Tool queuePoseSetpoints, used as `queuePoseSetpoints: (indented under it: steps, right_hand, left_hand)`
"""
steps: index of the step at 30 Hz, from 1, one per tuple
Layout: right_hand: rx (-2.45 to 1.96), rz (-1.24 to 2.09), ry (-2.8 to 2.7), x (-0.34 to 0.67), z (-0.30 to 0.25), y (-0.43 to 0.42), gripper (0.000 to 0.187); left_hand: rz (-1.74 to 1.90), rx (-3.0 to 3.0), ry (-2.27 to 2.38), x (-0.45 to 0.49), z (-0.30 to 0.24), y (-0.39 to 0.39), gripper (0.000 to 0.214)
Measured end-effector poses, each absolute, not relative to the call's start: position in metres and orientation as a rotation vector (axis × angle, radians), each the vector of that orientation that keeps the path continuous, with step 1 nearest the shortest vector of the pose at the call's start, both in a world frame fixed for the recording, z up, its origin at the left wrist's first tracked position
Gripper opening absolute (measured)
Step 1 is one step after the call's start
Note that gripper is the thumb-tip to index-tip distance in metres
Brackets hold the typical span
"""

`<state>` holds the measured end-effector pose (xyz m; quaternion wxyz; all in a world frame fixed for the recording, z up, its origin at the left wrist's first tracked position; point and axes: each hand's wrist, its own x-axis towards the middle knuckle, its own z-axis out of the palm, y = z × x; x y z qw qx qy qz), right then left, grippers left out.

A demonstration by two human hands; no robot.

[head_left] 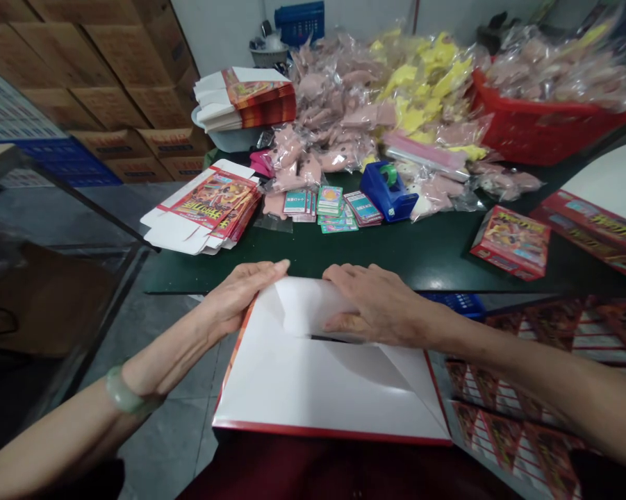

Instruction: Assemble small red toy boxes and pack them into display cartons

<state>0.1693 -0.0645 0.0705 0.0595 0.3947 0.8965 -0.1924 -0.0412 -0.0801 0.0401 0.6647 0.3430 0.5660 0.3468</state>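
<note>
flat printed cartons (203,208) near worktop (396,260) left edge | left hand (240,298): grip open, flat on white card blank (317,389) | blank just off worktop near edge | right hand (375,305): grip open, over blank's raised flap (313,305) | made-up carton (511,242) near right edge

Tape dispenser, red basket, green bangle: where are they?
Tape dispenser (378,189), head view, on its blue body.
Red basket (531,132), head view, on its side wall.
Green bangle (122,390), head view, on its front.
</note>
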Motion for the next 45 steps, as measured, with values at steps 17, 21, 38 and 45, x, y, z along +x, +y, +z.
queuePoseSetpoints:
  steps: [17,21,38,45]
  right_hand:
    - [0.966,-1.449,2.474,0.175,0.068,-0.027,0.025]
    - [0.941,-1.569,2.515,0.172,0.068,-0.032,0.024]
    - [1.386,-0.713,2.8,0.319,0.188,-0.067,0.02]
    - [2.366,0.718,2.25,0.437,0.183,-0.064,0.026]
  left_hand:
    - [0.323,1.297,1.118,-0.045,0.058,-0.062,0.032]
    - [0.087,1.438,0.997,-0.046,0.069,-0.056,0.031]
    - [0.373,2.317,0.836,0.019,0.165,-0.004,0.049]
    - [1.2,2.857,0.769,0.082,0.159,0.028,0.048]
